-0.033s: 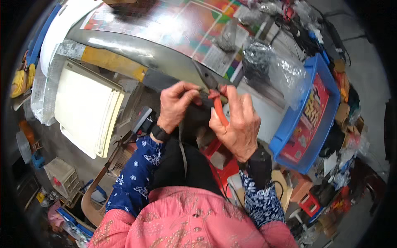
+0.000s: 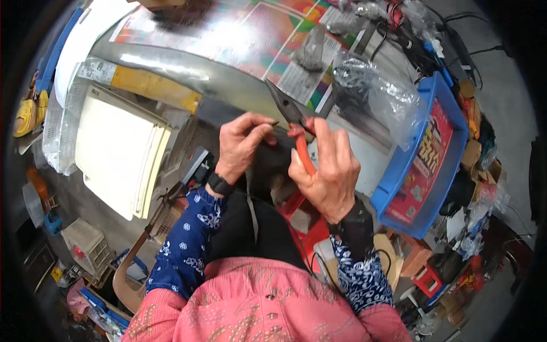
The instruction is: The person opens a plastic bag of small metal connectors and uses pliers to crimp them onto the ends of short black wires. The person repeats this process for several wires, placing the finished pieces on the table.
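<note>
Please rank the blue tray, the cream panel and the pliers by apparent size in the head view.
1. cream panel and blue tray: look alike in size, unranked.
2. pliers, clearly smallest, held in the right hand.

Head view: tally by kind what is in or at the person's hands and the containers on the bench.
Hands: 2 (left hand, right hand)
Orange-handled pliers: 1
Blue tray: 1
Clear plastic bag: 1
Total: 5

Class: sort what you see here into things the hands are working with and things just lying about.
In use: left hand, right hand, orange-handled pliers, dark piece.
Lying about: blue tray, clear plastic bag, cream panel.
</note>
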